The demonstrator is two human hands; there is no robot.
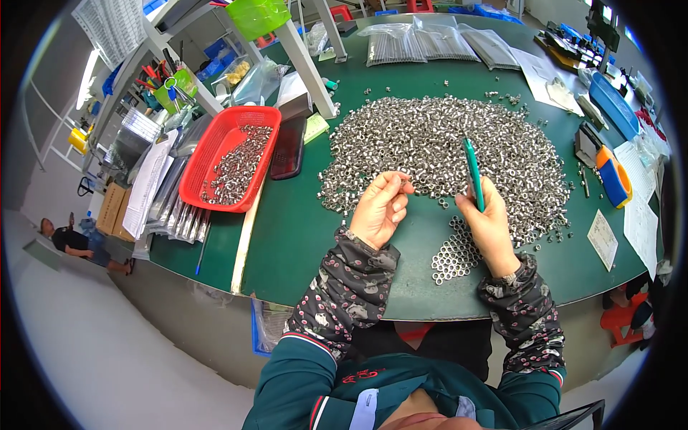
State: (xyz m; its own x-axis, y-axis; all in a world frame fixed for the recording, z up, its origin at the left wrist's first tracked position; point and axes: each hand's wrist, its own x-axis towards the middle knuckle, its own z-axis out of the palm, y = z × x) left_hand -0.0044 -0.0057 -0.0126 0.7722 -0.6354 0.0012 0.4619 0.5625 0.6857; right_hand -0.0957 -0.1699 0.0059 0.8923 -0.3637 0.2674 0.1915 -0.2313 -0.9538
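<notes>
My left hand (381, 209) is closed in a pinch at the near edge of a wide heap of small metal rings (423, 136). Between its thumb and forefinger is what looks like one small metal ring (404, 181), mostly covered by the fingertips. My right hand (490, 226) grips a slim green pen-like tool (472, 166), tilted upright over the heap; its lower end is hidden by the fingers. Just left of my right wrist, a flat patch of rings (453, 259) lies in close rows, one layer deep, on the green tabletop (408, 290).
Left of the heap stand a red plastic basket (192, 183) part filled with metal pieces, a dark phone (288, 148) and a shelf leg (307, 68). Bagged tubes (394, 44) lie at the back. To the right are an orange-and-blue tape dispenser (614, 179) and a paper card (603, 239).
</notes>
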